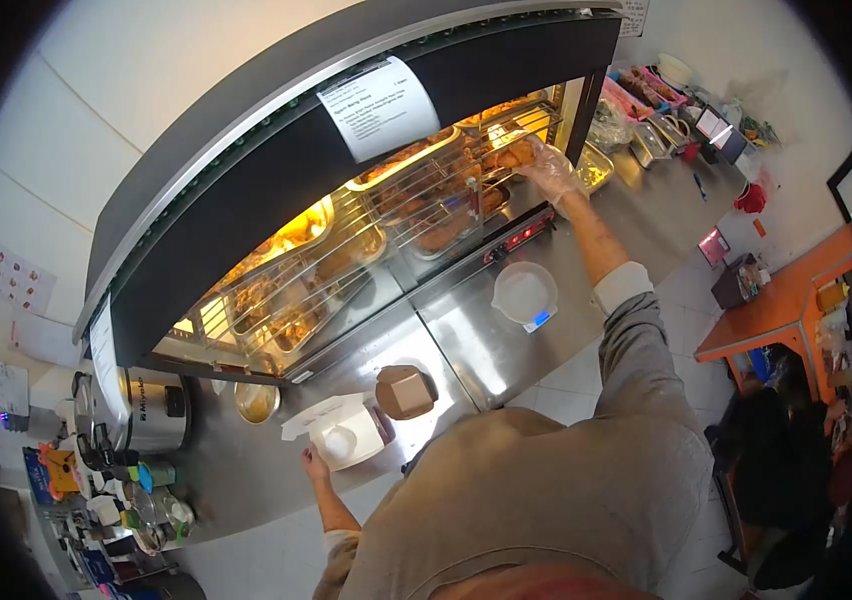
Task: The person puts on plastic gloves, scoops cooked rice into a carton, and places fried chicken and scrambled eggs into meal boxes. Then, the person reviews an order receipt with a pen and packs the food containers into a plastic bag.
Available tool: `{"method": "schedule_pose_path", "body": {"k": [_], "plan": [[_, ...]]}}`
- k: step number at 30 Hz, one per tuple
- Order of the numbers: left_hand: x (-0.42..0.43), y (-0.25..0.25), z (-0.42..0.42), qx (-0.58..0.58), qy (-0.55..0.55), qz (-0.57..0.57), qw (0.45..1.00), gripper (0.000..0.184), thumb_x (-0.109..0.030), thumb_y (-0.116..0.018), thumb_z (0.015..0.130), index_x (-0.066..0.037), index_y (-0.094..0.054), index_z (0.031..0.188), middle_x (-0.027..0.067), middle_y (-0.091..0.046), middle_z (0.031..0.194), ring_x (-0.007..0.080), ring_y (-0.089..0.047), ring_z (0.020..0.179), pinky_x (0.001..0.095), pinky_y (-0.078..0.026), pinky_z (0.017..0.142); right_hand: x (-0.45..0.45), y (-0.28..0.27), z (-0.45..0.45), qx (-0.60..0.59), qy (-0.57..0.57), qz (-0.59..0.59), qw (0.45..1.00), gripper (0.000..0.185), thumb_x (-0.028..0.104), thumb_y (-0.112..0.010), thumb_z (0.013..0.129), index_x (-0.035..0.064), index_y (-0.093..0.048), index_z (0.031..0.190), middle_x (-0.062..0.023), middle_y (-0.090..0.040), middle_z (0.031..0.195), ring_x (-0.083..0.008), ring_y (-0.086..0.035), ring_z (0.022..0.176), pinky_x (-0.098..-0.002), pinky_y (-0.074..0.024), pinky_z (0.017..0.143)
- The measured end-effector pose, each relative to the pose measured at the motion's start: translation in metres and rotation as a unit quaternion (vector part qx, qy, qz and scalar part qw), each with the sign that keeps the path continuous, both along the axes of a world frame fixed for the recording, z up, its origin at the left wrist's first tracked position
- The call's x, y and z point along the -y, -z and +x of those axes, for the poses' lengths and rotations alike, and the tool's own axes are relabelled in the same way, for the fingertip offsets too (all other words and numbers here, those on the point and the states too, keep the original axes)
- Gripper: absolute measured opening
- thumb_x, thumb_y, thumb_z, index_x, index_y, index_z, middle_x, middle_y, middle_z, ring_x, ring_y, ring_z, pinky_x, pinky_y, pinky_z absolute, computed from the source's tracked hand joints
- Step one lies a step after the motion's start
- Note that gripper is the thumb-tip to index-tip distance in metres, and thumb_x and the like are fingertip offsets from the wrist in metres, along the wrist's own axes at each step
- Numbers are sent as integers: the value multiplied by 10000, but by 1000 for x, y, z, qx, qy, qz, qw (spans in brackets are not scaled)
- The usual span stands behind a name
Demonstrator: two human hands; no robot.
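Note:
My right hand (552,172), in a clear plastic glove, reaches into the lit display warmer (376,215) at its right end. Its fingers are closed on a golden-brown piece of fried chicken (516,153), beside the wire rack. Down at the counter, my left hand (315,464) is bare and pinches the near left corner of an open white box (358,455). Inside that box sits a round white lump (340,443), which looks like rice. A small brown carton (405,392) stands just right of the box.
Trays of browned food (281,310) fill the warmer. On the steel counter are a translucent tub (526,293), a metal bowl (257,401) and a large cooker (158,408). Metal trays (649,143) stand at the far right, and an orange table (771,300) is behind me.

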State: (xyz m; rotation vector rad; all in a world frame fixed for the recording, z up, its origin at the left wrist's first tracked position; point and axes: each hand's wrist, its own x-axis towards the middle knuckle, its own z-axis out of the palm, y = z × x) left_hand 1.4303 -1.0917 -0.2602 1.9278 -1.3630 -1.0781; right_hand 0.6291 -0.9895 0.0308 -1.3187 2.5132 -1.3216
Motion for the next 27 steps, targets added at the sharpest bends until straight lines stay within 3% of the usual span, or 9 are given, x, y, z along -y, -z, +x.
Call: {"method": "schedule_pose_path", "body": {"k": [7,10,13,15,16,17,21,23,27], "plan": [[11,20,-17,193,79,-47,977,640,-501,-507,937,92,-565,1170,230,-618,1123,305,-583,1045,373,-443,925,5,25,15,169,-8,-159,973,687,47,-752,717,74,-446,1331,-100,-608,1188,-196,-581,1064,-284,-445,925],[-9,-26,-26,118,57,31,991,582,-445,-472,964,101,-594,1123,251,-637,1061,330,-602,980,403,-455,902,-25,3,75,238,-75,-238,939,649,-55,-694,727,89,-464,1316,-81,-604,1193,-192,-588,1085,-297,-474,923],[-23,3,7,128,18,-210,969,521,-367,-444,986,120,-612,1064,281,-640,1011,354,-610,914,437,-461,856,-65,-19,139,385,-142,-244,879,671,-14,-730,720,101,-463,1324,-77,-601,1212,-192,-594,1094,-324,-489,934],[-24,-3,32,-124,-54,-189,973,498,-328,-429,997,133,-613,1043,286,-640,996,347,-612,890,445,-465,830,-82,-19,187,204,-227,-180,935,679,135,-799,723,110,-476,1319,-61,-580,1248,-195,-548,1148,-355,-447,994],[-30,-18,44,-17,-37,-182,982,502,-328,-429,1000,138,-607,1052,287,-640,1003,341,-612,891,437,-468,826,-88,-34,226,344,-316,-148,872,660,140,-812,703,119,-500,1283,-50,-567,1247,-206,-526,1168,-380,-421,1027],[-37,-42,54,91,-19,-178,980,506,-329,-430,1002,144,-602,1060,287,-639,1010,334,-611,892,429,-471,822,-93,-38,263,261,-327,-68,906,634,100,-807,692,120,-511,1252,-42,-558,1231,-219,-523,1168,-389,-421,1029],[-37,-107,70,-3,49,-134,990,548,-363,-417,1009,150,-578,1118,262,-642,1036,315,-610,930,409,-471,854,-85,-23,396,325,-515,-21,793,608,56,-759,707,76,-500,1257,-78,-591,1161,-194,-561,1085,-354,-482,909],[-36,-137,57,-31,75,-81,993,552,-367,-406,1014,143,-557,1159,238,-634,1070,299,-601,963,394,-468,869,-91,-68,439,243,-511,83,820,640,38,-751,686,80,-496,1272,-92,-565,1211,-211,-550,1109,-336,-446,955],[-53,-221,-36,-89,155,1,984,556,-371,-391,1019,115,-468,1279,202,-580,1180,269,-571,1032,369,-459,902,-87,-56,473,283,-593,-71,751,585,80,-755,727,96,-522,1264,-125,-576,1205,-271,-558,1103,-373,-447,928]]}}
